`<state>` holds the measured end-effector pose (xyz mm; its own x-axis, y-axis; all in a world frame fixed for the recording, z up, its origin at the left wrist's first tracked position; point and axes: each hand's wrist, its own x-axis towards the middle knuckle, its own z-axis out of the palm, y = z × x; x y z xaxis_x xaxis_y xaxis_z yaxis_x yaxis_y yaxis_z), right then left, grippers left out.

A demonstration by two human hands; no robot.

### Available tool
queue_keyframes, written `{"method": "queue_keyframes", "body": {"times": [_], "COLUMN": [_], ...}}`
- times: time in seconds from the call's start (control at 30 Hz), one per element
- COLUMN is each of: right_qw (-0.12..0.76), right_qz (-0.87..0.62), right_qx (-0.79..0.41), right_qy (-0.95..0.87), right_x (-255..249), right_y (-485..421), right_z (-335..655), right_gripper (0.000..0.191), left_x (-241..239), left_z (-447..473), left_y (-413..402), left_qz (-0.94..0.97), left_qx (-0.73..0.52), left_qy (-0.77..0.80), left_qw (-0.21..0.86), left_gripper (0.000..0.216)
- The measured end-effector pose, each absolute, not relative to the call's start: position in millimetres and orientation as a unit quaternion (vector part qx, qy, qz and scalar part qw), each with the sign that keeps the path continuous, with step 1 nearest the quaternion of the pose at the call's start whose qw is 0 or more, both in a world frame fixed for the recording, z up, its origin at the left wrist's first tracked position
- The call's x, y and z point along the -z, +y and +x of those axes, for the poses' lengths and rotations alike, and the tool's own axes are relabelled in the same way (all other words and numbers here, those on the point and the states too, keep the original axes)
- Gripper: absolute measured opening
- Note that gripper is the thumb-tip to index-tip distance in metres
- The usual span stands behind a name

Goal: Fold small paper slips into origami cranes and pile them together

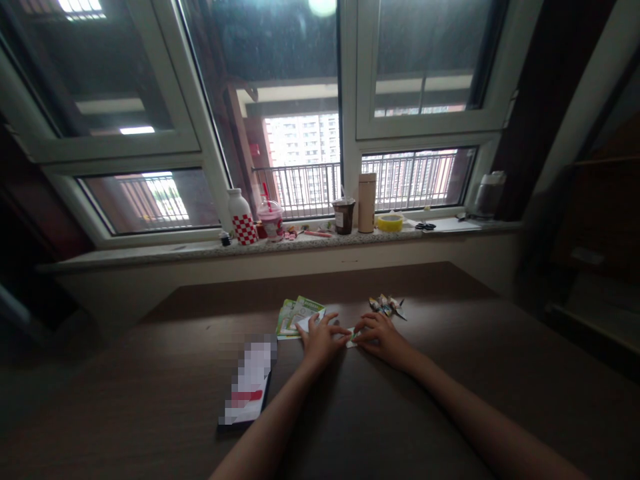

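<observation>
Both my hands rest on a dark wooden table (150, 373). My left hand (320, 340) and my right hand (383, 337) meet over a small piece of white and green paper (351, 339), fingers bent and pinching it flat against the table. Just beyond my left hand lies a small stack of green printed paper sheets (295, 313). Beyond my right hand sit a few small folded paper figures (387, 305).
A phone (247, 387) lies on the table left of my left arm. The windowsill (150, 250) behind holds a red-checked bottle (241, 217), a pink drink cup (271, 220), a dark cup (344, 215), a tan flask (367, 202), a yellow tape roll (389, 222) and a kettle (489, 193).
</observation>
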<state>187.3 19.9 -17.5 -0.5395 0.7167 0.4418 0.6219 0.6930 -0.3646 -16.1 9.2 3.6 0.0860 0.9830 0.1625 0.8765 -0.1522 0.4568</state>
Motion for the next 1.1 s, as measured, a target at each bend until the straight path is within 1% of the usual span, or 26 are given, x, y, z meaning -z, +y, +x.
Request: {"method": "queue_keyframes", "body": {"times": [0.3,0.87,1.1], "right_qw": [0.292,0.285,0.295], "right_qz": [-0.384,-0.427,-0.439], "right_qx": [-0.109,-0.163,-0.163], "right_qy": [-0.869,-0.842,-0.833], "right_x": [18.7,15.6,20.2], "right_y": [21.3,22.8,25.0], "right_z": [187.6,184.2,181.7], "right_gripper": [0.019,0.013,0.013], "left_x": [-1.9,-6.1,-8.9], "left_z": [-15.5,-12.6,-12.7], "left_y": [10.1,9.8,9.1], "left_qz": [0.728,0.706,0.708], "left_qx": [-0.211,-0.218,-0.217], "left_qy": [0.643,0.658,0.654], "left_qw": [0.110,0.146,0.155], "left_gripper": [0.011,0.010,0.011]}}
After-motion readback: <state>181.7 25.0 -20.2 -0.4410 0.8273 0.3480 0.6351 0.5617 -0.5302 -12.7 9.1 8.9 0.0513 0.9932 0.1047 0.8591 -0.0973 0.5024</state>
